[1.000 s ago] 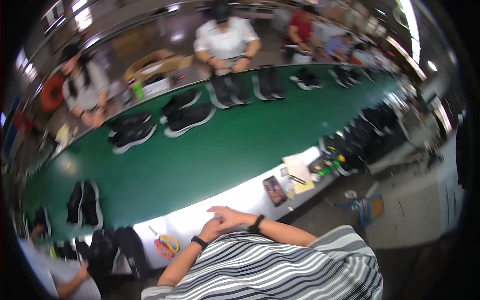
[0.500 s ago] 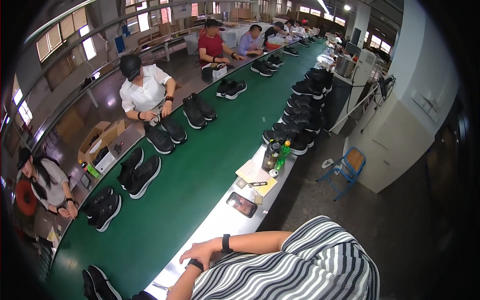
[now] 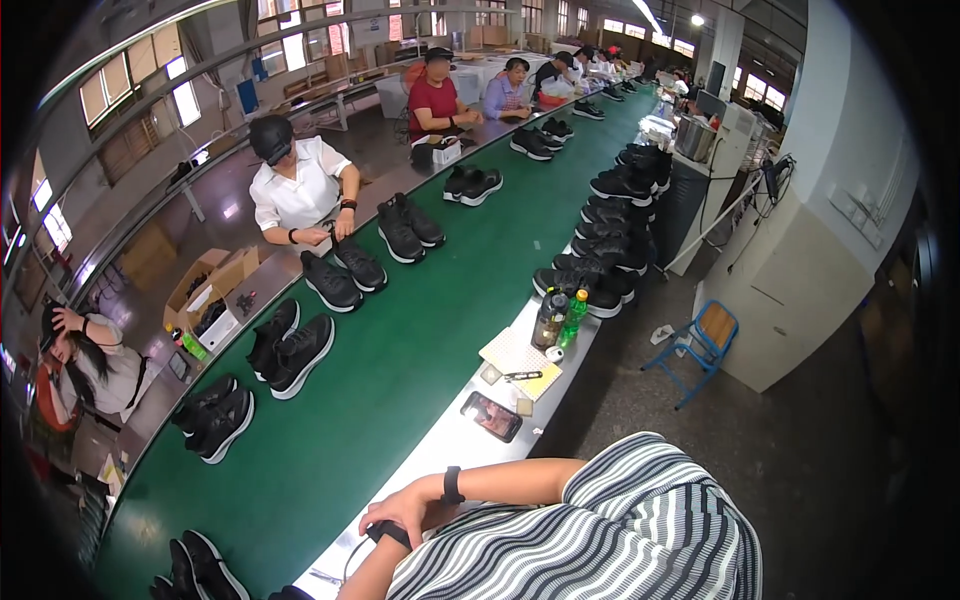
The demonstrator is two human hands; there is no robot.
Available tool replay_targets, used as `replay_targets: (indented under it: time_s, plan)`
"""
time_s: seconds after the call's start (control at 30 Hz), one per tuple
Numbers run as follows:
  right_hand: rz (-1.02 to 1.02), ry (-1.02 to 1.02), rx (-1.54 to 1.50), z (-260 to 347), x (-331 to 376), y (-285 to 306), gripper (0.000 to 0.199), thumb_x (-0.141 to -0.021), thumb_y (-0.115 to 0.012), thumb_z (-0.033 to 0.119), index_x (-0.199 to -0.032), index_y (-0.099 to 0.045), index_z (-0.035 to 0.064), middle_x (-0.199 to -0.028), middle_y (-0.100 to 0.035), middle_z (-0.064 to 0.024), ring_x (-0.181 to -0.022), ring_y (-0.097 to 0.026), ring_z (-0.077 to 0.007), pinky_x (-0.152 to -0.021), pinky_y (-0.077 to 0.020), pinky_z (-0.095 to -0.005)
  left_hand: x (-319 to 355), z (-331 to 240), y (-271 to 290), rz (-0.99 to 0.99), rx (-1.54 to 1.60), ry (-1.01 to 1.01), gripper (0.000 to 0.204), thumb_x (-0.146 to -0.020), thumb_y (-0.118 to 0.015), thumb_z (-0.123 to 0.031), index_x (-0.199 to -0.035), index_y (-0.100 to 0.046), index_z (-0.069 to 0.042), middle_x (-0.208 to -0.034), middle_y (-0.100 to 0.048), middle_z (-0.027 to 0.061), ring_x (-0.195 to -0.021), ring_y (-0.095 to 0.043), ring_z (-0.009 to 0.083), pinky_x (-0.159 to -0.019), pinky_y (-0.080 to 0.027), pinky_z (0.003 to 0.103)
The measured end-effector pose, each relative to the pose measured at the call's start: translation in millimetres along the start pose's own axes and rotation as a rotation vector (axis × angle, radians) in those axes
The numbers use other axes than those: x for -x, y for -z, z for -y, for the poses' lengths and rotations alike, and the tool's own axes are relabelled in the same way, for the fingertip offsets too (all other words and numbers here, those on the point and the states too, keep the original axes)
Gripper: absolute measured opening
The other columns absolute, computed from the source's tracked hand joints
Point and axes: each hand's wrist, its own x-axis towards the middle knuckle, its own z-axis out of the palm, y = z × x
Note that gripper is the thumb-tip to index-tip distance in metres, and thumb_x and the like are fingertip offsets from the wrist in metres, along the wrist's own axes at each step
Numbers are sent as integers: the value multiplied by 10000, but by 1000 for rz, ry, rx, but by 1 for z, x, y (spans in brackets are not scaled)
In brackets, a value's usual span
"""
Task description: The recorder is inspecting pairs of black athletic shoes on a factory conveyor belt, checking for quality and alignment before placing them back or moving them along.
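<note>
My right hand (image 3: 402, 512) reaches across from the right, a black band on its wrist. Its fingers curl down over the black wristband (image 3: 389, 533) on my left wrist. Of my left hand (image 3: 438, 515), only a small part shows beneath my right forearm; its fingers are hidden. Both arms rest over the near edge of the white ledge (image 3: 425, 450). A thin dark cord (image 3: 352, 556) curves beside the left wrist. On the ledge beyond lies a phone (image 3: 491, 416) with a lit screen. Black shoes (image 3: 201, 565) stand on the green conveyor belt at the lower left.
Pairs of black shoes line the green belt (image 3: 400, 350); more are heaped along its right side (image 3: 600, 245). A notebook (image 3: 520, 360), dark bottle (image 3: 549, 318) and green bottle (image 3: 574, 318) stand past the phone. Co-workers sit opposite, one in a white shirt (image 3: 300, 185). A blue-framed stool (image 3: 715, 330) stands right.
My right fingers, spread before, have closed down over the left wristband. At the far left a co-worker has raised both hands to the head. The view has shifted slightly.
</note>
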Motion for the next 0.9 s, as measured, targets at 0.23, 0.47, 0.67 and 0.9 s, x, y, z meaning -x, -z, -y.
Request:
replay_targets:
  time_s: [0.23,0.47,0.67,0.9]
  plan:
    - [-200,181,327,-1,-4,-11,899,-464,-802,294,-1270,-420,177,-1141,-458,-117,-1082,-463,-318,-988,-300,-434,0,-1,3,-22,5,3,207,-826,-667,-172,-1016,-680,-90,-1033,-659,114,-975,-600,176,-884,-465,304]
    - [-235,208,293,13,1,0,965,-467,-812,293,-1328,-391,176,-1215,-443,-123,-1116,-455,-338,-1014,-294,-471,-4,-13,8,-67,2,-33,206,-827,-672,-170,-1016,-682,-86,-1022,-660,112,-959,-603,163,-880,-466,300]
    - [-521,323,591,41,17,17,1054,-495,-855,431,-1401,-364,205,-1457,-260,-150,-1348,-226,-452,-1069,-152,-658,-40,-68,45,-403,-618,-494,206,-828,-676,-168,-1016,-684,-84,-1013,-662,109,-944,-606,151,-876,-467,297]
    - [-1228,139,49,24,27,-4,740,-647,-817,169,-1250,-402,58,-1277,-436,-133,-1134,-465,-249,-912,-404,-352,-30,-131,111,-643,171,-369,252,-903,-606,-153,-1113,-614,-15,-942,-680,85,-850,-639,128,-747,-507,264]
